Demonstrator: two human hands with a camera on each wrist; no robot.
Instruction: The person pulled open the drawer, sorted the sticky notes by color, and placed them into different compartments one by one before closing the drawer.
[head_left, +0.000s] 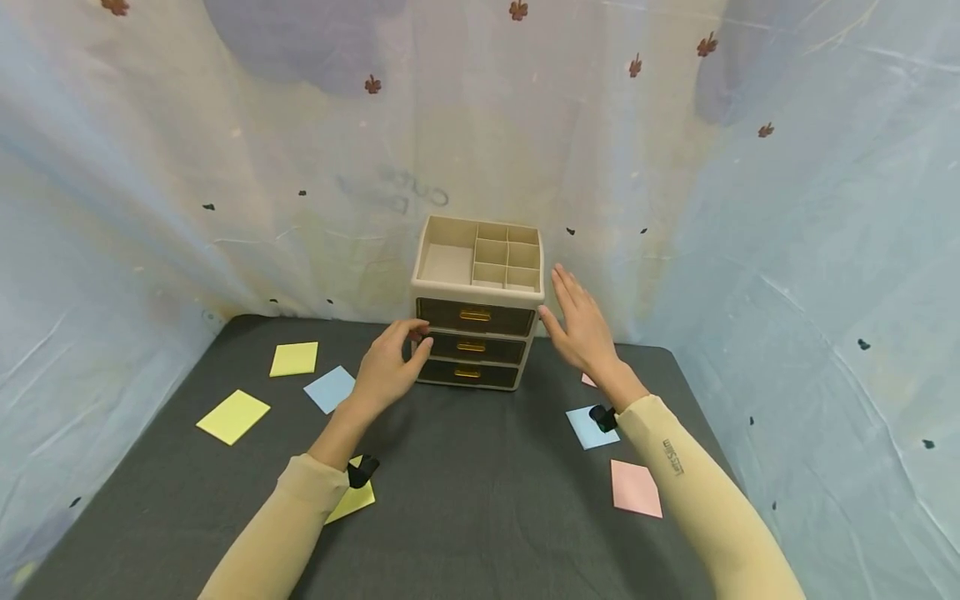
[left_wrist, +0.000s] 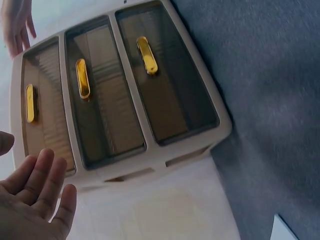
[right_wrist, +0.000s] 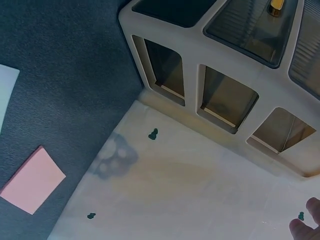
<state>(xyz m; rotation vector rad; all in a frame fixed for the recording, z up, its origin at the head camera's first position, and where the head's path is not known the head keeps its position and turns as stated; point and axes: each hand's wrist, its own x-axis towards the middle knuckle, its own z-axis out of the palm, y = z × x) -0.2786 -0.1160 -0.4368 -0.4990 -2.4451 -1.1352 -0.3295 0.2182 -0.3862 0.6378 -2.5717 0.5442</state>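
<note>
A beige desktop organizer point(head_left: 480, 293) stands upright at the back middle of the table, three dark drawers with gold handles below a divided open top. All three drawers look closed. By its left side is my left hand point(head_left: 388, 367), fingers loosely bent and holding nothing; the left wrist view shows that hand's fingers point(left_wrist: 42, 187) in front of the organizer frame point(left_wrist: 131, 75). My right hand point(head_left: 583, 325) is raised beside the right side, fingers straight, thumb near the top drawer's corner. Whether either hand touches the organizer, I cannot tell. Window-like openings mark its side point(right_wrist: 192, 75) in the right wrist view.
Left of the organizer lie yellow sticky-note pads point(head_left: 233, 417) and a blue one point(head_left: 330, 389); another yellow pad point(head_left: 356, 502) is partly under my left wrist. On the right are a blue pad point(head_left: 583, 429) and pink pads point(head_left: 635, 489). A patterned curtain point(head_left: 480, 125) surrounds the dark tabletop point(head_left: 480, 467).
</note>
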